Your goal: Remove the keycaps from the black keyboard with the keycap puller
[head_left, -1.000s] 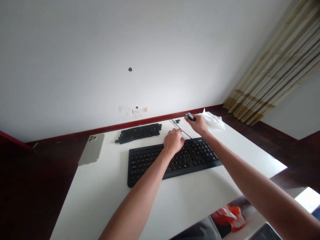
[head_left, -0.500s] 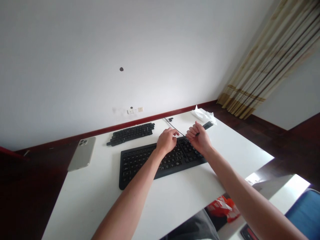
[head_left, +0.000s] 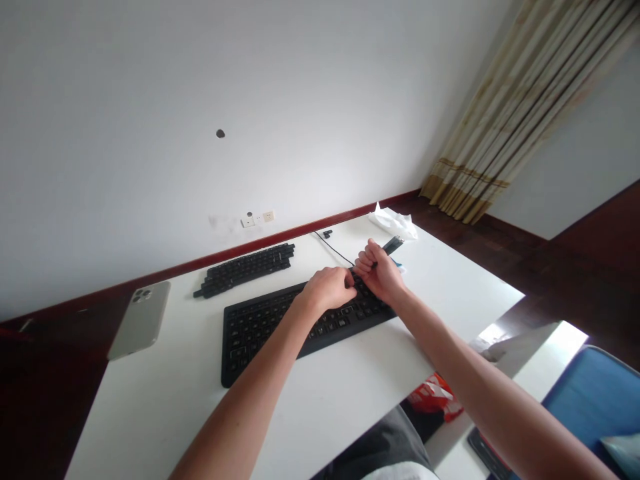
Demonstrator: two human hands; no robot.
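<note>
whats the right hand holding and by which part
The right hand grips a slim dark tool in its closed fist, by the lower end, with the upper end sticking out past the fingers. Its exact kind cannot be told.

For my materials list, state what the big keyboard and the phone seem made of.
The keyboard looks like matte black plastic: a dull, even surface on frame and keycaps. The phone shows a pale satin back, perhaps frosted glass; the look leaves that open.
</note>
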